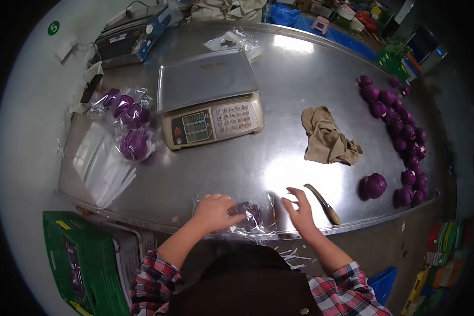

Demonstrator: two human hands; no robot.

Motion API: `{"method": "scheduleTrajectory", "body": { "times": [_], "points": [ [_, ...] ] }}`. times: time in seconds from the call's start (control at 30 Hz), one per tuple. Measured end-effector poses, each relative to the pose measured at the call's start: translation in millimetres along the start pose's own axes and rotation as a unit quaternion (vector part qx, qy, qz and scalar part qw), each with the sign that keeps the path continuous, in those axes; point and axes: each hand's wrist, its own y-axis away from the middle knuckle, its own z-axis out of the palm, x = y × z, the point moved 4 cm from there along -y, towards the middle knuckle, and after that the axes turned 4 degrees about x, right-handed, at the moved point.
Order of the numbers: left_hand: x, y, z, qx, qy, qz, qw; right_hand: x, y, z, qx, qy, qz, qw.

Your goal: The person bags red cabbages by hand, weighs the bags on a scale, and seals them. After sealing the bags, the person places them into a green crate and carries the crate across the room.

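Note:
A purple cabbage in a clear plastic bag (250,214) lies at the table's near edge. My left hand (215,213) is on the bag's left side, its thumb touching the cabbage and its fingers bent over the plastic. To the right of the bag, my right hand (299,210) is held with its fingers apart and nothing in it. A curved knife (324,205) with a wooden handle lies just right of that hand. Farther right sits a loose purple cabbage (375,186).
A scale (212,124) with a flat tray stands at the back. Bagged cabbages (134,145) and flat plastic bags (102,166) lie left. A brown cloth (327,138) lies right of centre, many cabbages (396,126) along the right. Green crate (79,263) below left.

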Motion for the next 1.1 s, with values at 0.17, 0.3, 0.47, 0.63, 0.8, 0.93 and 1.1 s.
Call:
{"method": "scheduleTrajectory", "body": {
  "times": [0.17, 0.3, 0.47, 0.63, 0.8, 0.93, 1.1],
  "points": [
    [-23.9, 11.5, 0.9, 0.058, 0.100, 0.007, 0.993, -31.5, 4.7, 69.8, -0.247, 0.152, -0.328, 0.899],
    [-76.3, 25.7, 30.9, 0.043, 0.382, -0.141, 0.912, -12.0, 12.9, 71.2, -0.235, 0.067, -0.167, 0.955],
    [-106.0, 35.8, 57.3, -0.003, 0.639, -0.190, 0.745, 32.7, -0.4, 87.1, -0.188, -0.234, 0.160, 0.940],
    [-124.7, 145.2, -11.2, 0.089, 0.671, -0.074, 0.733, -49.5, 31.4, 145.8, -0.290, -0.305, 0.191, 0.887],
    [-161.7, 312.4, -63.8, 0.392, 0.592, -0.157, 0.686, -177.5, 77.2, 275.2, -0.420, -0.308, 0.229, 0.822],
    [-213.5, 452.2, -40.0, 0.589, 0.728, -0.092, 0.337, -284.9, 145.8, 376.8, -0.572, -0.257, 0.101, 0.772],
    [-225.6, 676.0, -69.2, 0.817, 0.505, -0.114, 0.253, -311.6, 176.0, 422.2, -0.662, -0.194, 0.047, 0.723]
  ]
}}
